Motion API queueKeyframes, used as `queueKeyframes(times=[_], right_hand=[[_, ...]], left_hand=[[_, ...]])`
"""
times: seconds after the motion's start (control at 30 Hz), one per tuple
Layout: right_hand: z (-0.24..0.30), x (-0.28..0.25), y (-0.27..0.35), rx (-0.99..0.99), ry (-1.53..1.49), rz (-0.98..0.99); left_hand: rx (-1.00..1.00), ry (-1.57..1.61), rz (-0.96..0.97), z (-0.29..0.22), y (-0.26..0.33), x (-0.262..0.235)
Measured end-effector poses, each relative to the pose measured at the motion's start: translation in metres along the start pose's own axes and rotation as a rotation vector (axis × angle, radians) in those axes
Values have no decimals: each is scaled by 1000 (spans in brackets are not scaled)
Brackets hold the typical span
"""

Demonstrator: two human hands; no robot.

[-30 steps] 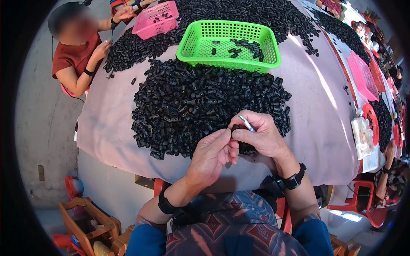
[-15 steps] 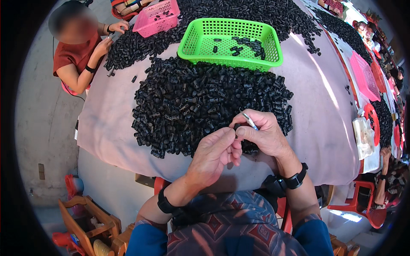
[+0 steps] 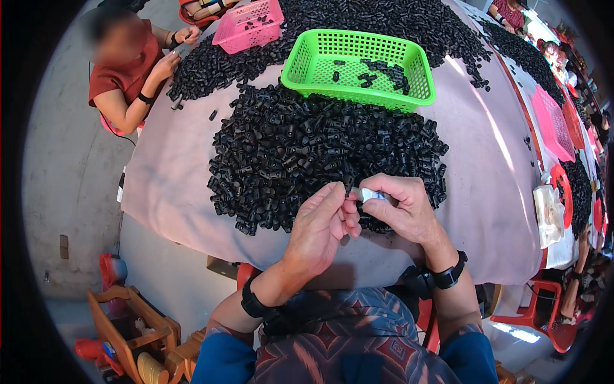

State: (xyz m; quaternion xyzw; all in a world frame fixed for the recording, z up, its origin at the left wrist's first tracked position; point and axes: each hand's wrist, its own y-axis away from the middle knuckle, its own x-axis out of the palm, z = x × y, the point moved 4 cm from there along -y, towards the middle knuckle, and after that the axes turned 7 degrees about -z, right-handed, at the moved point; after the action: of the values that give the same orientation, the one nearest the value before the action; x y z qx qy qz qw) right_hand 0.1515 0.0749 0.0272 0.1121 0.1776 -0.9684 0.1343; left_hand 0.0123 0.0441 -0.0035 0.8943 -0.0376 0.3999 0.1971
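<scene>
Both of my hands meet over the near edge of a heap of small black cylindrical plastic parts [image 3: 320, 150]. My left hand [image 3: 316, 227] is closed in a pinch, thumb against fingers; whatever sits at its fingertips is too small and dark to tell from the heap behind. My right hand [image 3: 403, 208] is closed around a small whitish, shiny tool [image 3: 371, 194], its short end pointing at the left fingertips. Most of that tool is hidden in the palm, so its exact kind cannot be told. Beyond the heap stands a green plastic basket [image 3: 358, 96] with several black parts inside.
A pink basket [image 3: 249, 40] stands at the far left beside a seated person [image 3: 131, 70] handling black parts. More parts [image 3: 396, 19] spread across the back. On the right are another pink basket [image 3: 553, 125] and a red stool [image 3: 543, 313]. A wooden chair [image 3: 137, 333] stands lower left.
The tool in my right hand has turned, its whitish end now toward my left fingers. A dark piece seen between my fingertips earlier no longer shows clearly. The whole view has shifted slightly.
</scene>
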Motion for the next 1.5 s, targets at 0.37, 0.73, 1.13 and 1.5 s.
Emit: queueKeyframes(times=[0.37, 0.73, 1.13, 1.5], right_hand=[[5, 1, -2, 27, 61, 58], [-3, 2, 1, 29, 20, 19], [-8, -14, 0, 13, -18, -176], [-3, -2, 1, 44, 28, 66]], left_hand=[[2, 19, 17, 2, 1, 1], [-64, 95, 48, 4, 3, 4], [-158, 111, 48, 8, 12, 15], [-84, 81, -11, 6, 5, 3]])
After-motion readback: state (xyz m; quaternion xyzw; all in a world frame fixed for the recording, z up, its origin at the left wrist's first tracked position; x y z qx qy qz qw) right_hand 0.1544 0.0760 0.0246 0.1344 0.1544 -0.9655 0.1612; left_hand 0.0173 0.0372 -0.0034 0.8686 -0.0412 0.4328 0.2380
